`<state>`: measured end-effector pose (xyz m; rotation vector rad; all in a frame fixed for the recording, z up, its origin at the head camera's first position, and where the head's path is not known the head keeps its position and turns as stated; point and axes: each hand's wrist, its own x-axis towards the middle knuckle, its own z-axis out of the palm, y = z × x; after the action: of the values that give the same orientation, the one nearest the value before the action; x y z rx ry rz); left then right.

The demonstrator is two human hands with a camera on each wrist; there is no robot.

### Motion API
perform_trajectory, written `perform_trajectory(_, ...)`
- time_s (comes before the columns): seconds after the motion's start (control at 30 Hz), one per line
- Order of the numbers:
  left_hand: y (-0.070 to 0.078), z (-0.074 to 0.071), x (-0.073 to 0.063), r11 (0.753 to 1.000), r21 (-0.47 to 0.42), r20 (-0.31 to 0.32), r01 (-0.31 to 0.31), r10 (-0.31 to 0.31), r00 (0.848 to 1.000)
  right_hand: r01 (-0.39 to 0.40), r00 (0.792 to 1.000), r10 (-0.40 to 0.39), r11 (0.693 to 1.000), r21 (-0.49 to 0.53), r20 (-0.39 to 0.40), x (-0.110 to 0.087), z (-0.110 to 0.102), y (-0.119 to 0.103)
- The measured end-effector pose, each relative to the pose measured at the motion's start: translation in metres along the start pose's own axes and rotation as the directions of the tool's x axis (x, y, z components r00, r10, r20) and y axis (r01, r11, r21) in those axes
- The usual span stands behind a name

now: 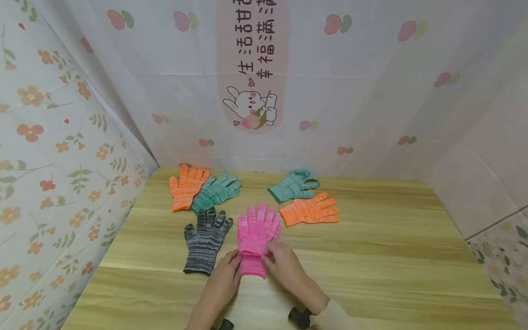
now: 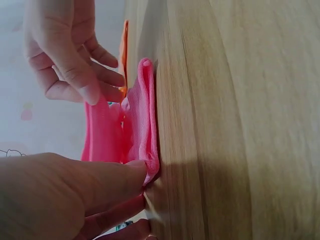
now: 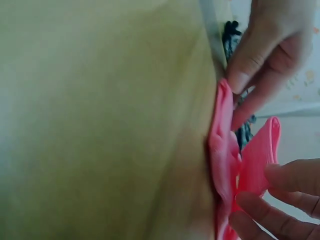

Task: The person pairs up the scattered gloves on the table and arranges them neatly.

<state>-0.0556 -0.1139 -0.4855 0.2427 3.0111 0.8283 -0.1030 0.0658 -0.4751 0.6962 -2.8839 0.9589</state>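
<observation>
Two pink knit gloves lie stacked with fingers pointing away from me, the upper glove (image 1: 257, 231) over the lower glove (image 1: 253, 266), whose cuff sticks out toward me. My left hand (image 1: 224, 277) pinches the left corner of the lower cuff; in the left wrist view its thumb (image 2: 127, 175) presses on that edge. With thumb and fingers, my right hand (image 1: 286, 266) holds the upper glove's cuff (image 3: 265, 150), which stands raised off the lower one in the right wrist view. A grey-black striped glove (image 1: 205, 243) lies just left of the pink pair.
At the back left, an orange glove (image 1: 187, 185) overlaps a green glove (image 1: 216, 191). Another green glove (image 1: 293, 185) and another orange glove (image 1: 309, 210) touch at the back right. All lie on a wooden table (image 1: 392, 256), with printed curtains (image 1: 350, 91) behind and beside it.
</observation>
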Motion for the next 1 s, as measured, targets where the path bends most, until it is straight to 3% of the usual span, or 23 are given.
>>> perform_trajectory(0.2,0.000,0.001,0.000,1.000,0.002,-0.008,0.001,-0.001,1.000,0.025,0.999,-0.026,0.999,0.023,0.043,-0.007,0.005,0.001)
perform_trajectory(0.73,-0.003,0.004,0.000,1.000,-0.020,-0.036,0.016,-0.017,0.999,0.051,0.995,-0.041,0.993,-0.107,0.095,-0.017,0.006,-0.001)
perform_trajectory(1.0,-0.003,0.003,0.000,1.000,-0.026,-0.058,0.010,-0.011,0.998,0.068,0.991,-0.052,0.990,-0.126,0.126,-0.018,0.005,0.000)
